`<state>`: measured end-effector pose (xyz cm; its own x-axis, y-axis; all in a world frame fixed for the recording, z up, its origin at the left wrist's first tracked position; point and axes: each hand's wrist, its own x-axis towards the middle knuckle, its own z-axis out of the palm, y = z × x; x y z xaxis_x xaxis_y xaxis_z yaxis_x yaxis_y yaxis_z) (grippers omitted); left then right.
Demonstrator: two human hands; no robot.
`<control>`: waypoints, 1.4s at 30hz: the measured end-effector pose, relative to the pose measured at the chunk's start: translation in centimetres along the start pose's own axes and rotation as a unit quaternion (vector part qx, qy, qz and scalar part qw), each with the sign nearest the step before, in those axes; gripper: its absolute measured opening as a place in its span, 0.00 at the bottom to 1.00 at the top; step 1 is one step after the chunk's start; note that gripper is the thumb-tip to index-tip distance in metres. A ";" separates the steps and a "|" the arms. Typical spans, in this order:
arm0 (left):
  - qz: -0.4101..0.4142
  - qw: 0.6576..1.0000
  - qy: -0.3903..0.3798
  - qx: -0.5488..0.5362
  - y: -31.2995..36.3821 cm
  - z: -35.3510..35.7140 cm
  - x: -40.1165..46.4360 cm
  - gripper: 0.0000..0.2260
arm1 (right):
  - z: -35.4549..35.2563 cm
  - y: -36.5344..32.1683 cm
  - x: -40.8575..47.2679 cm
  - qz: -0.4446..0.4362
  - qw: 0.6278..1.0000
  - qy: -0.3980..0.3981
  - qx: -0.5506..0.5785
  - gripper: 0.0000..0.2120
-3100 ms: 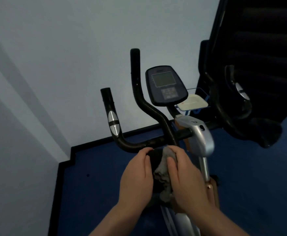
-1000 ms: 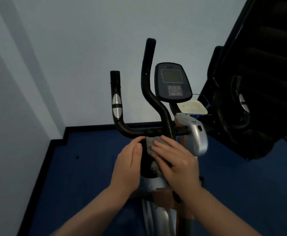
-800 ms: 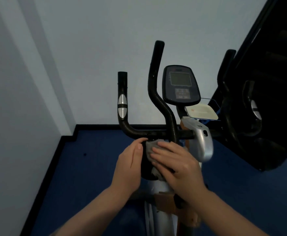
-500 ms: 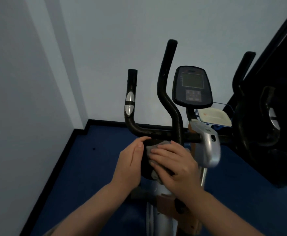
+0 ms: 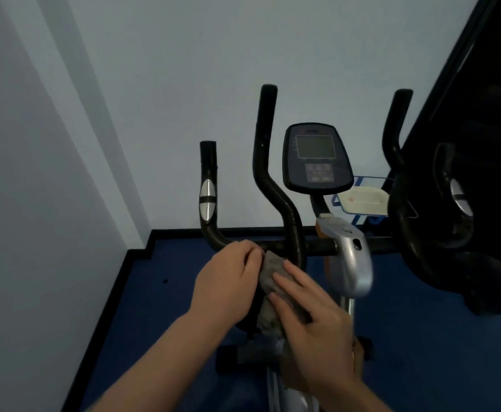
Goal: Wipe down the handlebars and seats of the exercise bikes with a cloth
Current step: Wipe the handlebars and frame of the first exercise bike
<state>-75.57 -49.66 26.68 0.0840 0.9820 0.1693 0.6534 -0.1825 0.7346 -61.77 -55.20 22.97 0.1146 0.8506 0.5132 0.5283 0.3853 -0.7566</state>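
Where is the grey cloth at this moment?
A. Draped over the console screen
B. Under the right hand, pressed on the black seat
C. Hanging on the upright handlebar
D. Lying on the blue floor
B: the right hand lies flat on the grey cloth, over the black seat.

Head camera looks forward and down — close over handlebars (image 5: pixel 268 185).

A crumpled grey cloth (image 5: pixel 268 292) lay draped over the black seat (image 5: pixel 250 315) of the exercise bike, bunched up and running from the seat's front tip back along its top. The seat itself was mostly hidden, just a dark rounded edge showing. Ahead of it rose the black handlebars (image 5: pixel 268 173), curving upward from a horizontal crossbar, the outer left grip carrying a silver oval sensor pad (image 5: pixel 207 200).
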 end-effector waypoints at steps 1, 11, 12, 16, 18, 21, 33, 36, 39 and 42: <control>0.016 1.000 -0.003 0.023 0.2 0.2 0.0 0.12 | -0.5 -0.2 0.3 0.015 1.000 -0.005 0.012 0.16; 0.161 0.955 0.160 0.191 -1.9 1.9 -0.2 0.12 | -0.7 2.5 7.4 0.066 0.997 -0.009 -0.023 0.06; 0.163 0.954 0.165 0.189 -2.0 1.9 -0.2 0.12 | -0.1 2.9 6.7 0.065 0.997 -0.001 -0.028 0.07; 0.137 0.969 0.168 0.120 -2.3 2.2 -0.6 0.12 | -0.2 3.6 2.0 0.056 0.995 0.086 -0.011 0.11; 0.118 0.977 0.160 0.078 -2.5 2.3 -0.7 0.12 | -0.9 3.7 2.2 0.054 0.995 0.086 -0.002 0.09; 0.113 0.980 0.151 0.066 -2.7 2.4 -0.7 0.13 | -0.9 3.2 6.4 0.052 0.997 0.053 -0.013 0.06; 0.096 0.988 0.116 0.019 -2.3 1.8 -0.8 0.09 | -0.8 3.3 5.8 0.053 0.996 0.061 -0.049 0.05; 0.092 0.990 0.109 0.006 -2.2 1.7 -0.9 0.09 | 0.3 3.1 7.6 0.064 0.994 0.060 -0.061 0.05; 0.096 0.990 0.099 -0.004 -2.2 1.5 -1.1 0.09 | 0.5 3.5 4.5 0.071 0.991 0.100 -0.057 0.07; 0.106 0.990 0.092 -0.009 -2.2 1.3 -1.0 0.09 | -1.0 3.1 2.3 0.087 0.991 0.101 -0.027 0.05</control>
<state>-76.11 -50.17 23.99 0.0788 0.8964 0.4362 0.6213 -0.3864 0.6817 -58.99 -52.43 22.18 0.3711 0.8118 0.4508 0.5291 0.2140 -0.8211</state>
